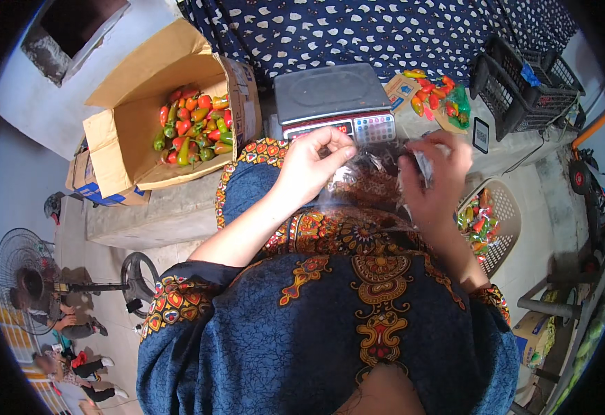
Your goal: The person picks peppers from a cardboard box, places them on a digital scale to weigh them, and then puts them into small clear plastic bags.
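Observation:
A clear plastic bag (363, 178) is stretched between my hands above my lap, thin enough that the patterned cloth shows through it. My left hand (314, 163) pinches one edge of it between thumb and fingers. On the other side my right hand (441, 176) curls round the crumpled plastic, and a whitish piece shows between its thumb and fingers. Just beyond the hands stands a digital scale (333, 93), its flat grey pan bare and its lit display partly covered by my left hand.
At the left an open cardboard box (126, 149) holds red and green peppers (195, 124). More peppers (428, 93) lie on cardboard right of the scale, near a phone (481, 134) and black crates (524, 86). A beige basket (507, 235) holds bagged peppers. A fan (29, 280) and people are at lower left.

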The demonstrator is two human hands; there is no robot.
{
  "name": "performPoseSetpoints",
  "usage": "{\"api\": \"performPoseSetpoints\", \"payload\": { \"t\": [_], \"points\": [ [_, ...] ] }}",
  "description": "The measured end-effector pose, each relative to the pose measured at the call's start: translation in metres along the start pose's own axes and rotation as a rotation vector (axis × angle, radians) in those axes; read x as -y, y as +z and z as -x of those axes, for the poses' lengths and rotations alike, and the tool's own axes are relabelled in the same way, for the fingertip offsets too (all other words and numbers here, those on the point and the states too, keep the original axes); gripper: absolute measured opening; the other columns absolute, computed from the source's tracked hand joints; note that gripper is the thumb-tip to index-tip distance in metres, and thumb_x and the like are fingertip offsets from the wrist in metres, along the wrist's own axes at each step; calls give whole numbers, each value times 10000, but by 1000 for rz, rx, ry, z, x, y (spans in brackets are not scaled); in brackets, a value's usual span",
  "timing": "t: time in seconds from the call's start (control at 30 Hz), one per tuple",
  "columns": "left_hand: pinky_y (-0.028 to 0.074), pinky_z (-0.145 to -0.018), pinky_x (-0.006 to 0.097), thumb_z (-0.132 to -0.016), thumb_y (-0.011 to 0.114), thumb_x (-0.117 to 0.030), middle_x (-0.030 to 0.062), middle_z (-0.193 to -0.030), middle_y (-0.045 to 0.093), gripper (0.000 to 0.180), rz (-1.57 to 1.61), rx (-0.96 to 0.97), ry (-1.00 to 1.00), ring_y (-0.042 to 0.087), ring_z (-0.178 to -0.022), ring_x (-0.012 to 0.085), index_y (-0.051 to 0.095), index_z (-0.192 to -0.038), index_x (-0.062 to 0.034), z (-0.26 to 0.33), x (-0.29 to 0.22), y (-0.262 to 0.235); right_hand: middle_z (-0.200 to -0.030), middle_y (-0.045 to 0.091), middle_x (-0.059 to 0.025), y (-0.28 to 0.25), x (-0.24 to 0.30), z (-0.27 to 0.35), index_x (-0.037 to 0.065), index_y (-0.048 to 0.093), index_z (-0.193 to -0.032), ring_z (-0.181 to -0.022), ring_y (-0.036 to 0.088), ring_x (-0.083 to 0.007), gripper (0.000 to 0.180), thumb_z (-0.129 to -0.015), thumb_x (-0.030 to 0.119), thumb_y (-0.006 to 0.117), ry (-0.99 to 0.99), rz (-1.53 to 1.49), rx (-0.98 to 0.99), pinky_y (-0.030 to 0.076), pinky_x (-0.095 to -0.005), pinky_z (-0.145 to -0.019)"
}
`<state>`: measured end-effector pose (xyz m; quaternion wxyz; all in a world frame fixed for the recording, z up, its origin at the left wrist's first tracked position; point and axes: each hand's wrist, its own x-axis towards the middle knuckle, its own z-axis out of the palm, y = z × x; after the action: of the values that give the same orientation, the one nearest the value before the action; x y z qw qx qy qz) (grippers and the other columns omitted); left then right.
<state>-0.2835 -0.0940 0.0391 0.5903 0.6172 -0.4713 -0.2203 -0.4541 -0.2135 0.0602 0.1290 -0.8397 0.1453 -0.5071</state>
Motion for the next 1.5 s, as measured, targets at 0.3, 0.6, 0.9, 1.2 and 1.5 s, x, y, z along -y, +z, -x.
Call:
{"api": "performPoseSetpoints", "payload": {
  "t": [0.3, 0.6, 0.9, 1.2, 1.5],
  "points": [
    [430, -659, 260, -722, 667, 45, -8, -719, 574, 192, -409, -54, 342, 543, -718, 103, 513, -686, -64, 10, 0, 24, -911, 572, -79, 23, 2, 14, 24, 613, -842, -867, 556, -212, 167, -797, 167, 686, 378, -642, 444, 441, -317, -774],
    [435, -710, 244, -821, 662, -27, 32, -799, 594, 193, 194, 52, 67, 535, -764, 92, 494, -726, -40, 0, 15, 12, -882, 557, -6, 12, -6, 11, 28, 556, -776, -811, 505, -92, 114, -857, 91, 606, 663, -1054, 533, 422, -253, -747],
    [494, -775, 252, -896, 594, -89, 28, -963, 604, 256, 738, 109, -271, 590, -882, 91, 483, -1124, -51, -3, 24, 14, -835, 529, 6, 36, -25, 30, 35, 564, -816, -788, 495, -68, 109, -894, 111, 551, 593, -972, 560, 421, -230, -715],
    [450, -710, 193, -870, 597, -35, -19, -855, 608, 114, 29, 180, -185, 547, -768, 50, 540, -969, -44, -9, 63, 6, -821, 520, -11, 33, -28, 26, 57, 521, -934, -786, 515, -117, 51, -923, 101, 498, 935, -1541, 488, 424, -246, -764],
    [454, -724, 217, -885, 564, -78, -14, -872, 584, 171, 480, 169, -280, 555, -806, 76, 520, -1048, -50, -1, 20, 18, -935, 599, -86, 51, -41, 38, 47, 530, -1139, -801, 577, -154, 473, -744, 222, 722, 519, -584, 703, 480, -316, -706]
  ]
}}
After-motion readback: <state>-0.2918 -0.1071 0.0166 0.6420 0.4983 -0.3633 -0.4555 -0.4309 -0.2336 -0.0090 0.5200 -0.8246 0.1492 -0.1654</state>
